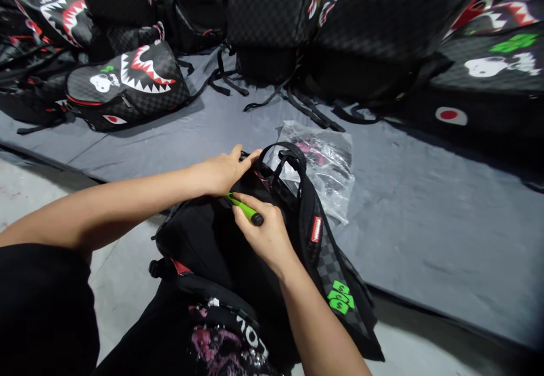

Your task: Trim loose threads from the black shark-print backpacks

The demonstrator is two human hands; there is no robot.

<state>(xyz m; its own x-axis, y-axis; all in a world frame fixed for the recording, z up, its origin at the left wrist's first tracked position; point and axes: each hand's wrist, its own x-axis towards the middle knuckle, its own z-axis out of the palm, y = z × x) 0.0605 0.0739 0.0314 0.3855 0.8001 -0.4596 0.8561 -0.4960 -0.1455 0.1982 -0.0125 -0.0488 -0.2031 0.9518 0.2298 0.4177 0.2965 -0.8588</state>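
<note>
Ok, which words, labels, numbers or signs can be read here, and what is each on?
"$", possibly "S": on the green patches of the black backpack.
"O": on the black garment; the letters beside it are unclear.
Too small to read: the red label on the strap.
Too blurred: print on the plastic bag.

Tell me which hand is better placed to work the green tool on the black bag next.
Probably the right hand: it holds the green tool, tip toward the black bag, while the left hand is on the bag.
</note>
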